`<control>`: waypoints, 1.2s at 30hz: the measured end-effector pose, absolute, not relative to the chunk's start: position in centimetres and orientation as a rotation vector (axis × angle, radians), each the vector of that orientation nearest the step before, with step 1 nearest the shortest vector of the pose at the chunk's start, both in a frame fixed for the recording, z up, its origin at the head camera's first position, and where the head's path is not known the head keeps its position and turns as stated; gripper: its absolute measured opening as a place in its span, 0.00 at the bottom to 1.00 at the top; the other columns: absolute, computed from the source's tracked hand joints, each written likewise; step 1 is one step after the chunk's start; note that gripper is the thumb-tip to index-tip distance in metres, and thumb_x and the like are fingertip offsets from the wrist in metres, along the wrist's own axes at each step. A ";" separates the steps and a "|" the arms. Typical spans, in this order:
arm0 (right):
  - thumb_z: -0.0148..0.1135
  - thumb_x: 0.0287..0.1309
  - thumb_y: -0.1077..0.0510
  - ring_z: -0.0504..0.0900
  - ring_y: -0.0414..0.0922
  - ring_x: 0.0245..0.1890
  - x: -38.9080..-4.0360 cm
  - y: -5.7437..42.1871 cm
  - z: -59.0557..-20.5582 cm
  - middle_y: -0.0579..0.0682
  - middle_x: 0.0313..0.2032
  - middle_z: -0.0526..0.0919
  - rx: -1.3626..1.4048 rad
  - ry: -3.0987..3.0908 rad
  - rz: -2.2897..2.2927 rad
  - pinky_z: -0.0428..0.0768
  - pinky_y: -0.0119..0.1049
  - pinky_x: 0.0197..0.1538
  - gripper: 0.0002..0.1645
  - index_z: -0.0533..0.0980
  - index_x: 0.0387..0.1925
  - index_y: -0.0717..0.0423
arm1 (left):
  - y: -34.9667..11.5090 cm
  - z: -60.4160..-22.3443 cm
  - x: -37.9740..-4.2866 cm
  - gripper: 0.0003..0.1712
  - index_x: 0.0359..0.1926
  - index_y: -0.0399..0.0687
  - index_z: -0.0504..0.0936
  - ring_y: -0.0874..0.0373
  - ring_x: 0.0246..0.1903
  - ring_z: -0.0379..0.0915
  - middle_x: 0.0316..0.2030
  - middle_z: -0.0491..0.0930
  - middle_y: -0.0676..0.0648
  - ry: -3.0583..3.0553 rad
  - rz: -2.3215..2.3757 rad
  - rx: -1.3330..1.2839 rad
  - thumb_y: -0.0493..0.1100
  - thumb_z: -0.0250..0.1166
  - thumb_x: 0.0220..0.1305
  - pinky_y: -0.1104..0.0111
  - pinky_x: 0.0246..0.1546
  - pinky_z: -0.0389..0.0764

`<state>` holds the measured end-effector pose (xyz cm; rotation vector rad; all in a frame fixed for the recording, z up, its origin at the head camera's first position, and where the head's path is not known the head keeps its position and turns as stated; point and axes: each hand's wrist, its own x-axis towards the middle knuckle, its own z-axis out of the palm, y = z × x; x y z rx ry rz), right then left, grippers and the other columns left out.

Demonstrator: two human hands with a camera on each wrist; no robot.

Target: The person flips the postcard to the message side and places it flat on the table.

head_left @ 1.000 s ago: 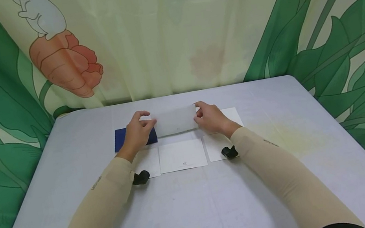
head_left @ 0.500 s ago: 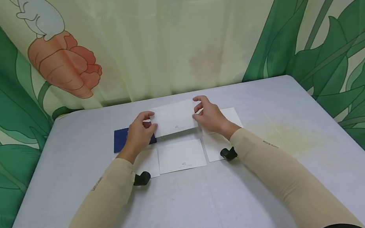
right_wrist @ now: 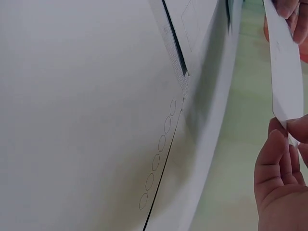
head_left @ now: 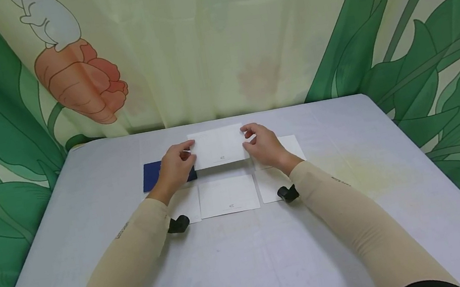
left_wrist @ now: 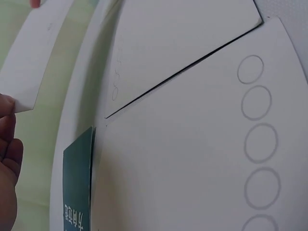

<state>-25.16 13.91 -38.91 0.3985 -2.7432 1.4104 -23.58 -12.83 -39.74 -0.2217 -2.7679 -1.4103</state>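
A white postcard (head_left: 219, 146) is held up over the far row on the table, its face tipped toward me with a small printed mark low on it. My left hand (head_left: 174, 170) pinches its left edge, and my right hand (head_left: 268, 147) pinches its right edge. Below it lies another white postcard (head_left: 228, 196), flat in the near row. Grey circles run along one edge of the postcard (left_wrist: 192, 159) nearest the left wrist camera. Beside my left hand is a dark blue card (head_left: 151, 175), which shows pale characters in the left wrist view.
White postcards lie under my forearms, one at the near left (head_left: 187, 205), one at the near right (head_left: 267, 187) and one at the far right (head_left: 292, 146). A white cloth covers the table (head_left: 240, 267). A patterned curtain (head_left: 205, 42) hangs behind the far edge.
The held postcard has risen slightly and tipped back, so its face shows taller and brighter. Both hands have kept their pinch on its edges. The other cards have stayed put.
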 end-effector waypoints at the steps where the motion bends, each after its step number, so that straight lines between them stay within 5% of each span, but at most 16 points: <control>1: 0.57 0.64 0.65 0.82 0.53 0.44 -25.2 13.9 -38.9 0.58 0.48 0.76 0.405 -2.749 1.400 0.81 0.43 0.49 0.24 0.73 0.61 0.63 | -12.8 -39.8 -23.6 0.26 0.68 0.42 0.74 0.47 0.50 0.72 0.54 0.74 0.38 -2.763 -1.402 -0.228 0.36 0.59 0.70 0.56 0.55 0.77; 18: 0.60 0.57 0.65 0.80 0.52 0.45 -25.3 13.9 -39.5 0.60 0.52 0.72 0.421 -2.923 1.312 0.78 0.41 0.49 0.35 0.68 0.68 0.65 | -12.4 -40.3 -23.7 0.27 0.67 0.37 0.74 0.46 0.48 0.71 0.50 0.75 0.37 -2.843 -1.324 -0.286 0.34 0.61 0.67 0.57 0.53 0.75; 36: 0.60 0.57 0.63 0.79 0.50 0.45 -25.1 13.7 -40.1 0.60 0.51 0.74 0.386 -2.993 1.204 0.76 0.40 0.50 0.34 0.68 0.67 0.66 | -12.0 -41.1 -23.6 0.27 0.66 0.35 0.74 0.46 0.47 0.70 0.54 0.72 0.35 -2.884 -1.235 -0.248 0.33 0.60 0.67 0.58 0.51 0.76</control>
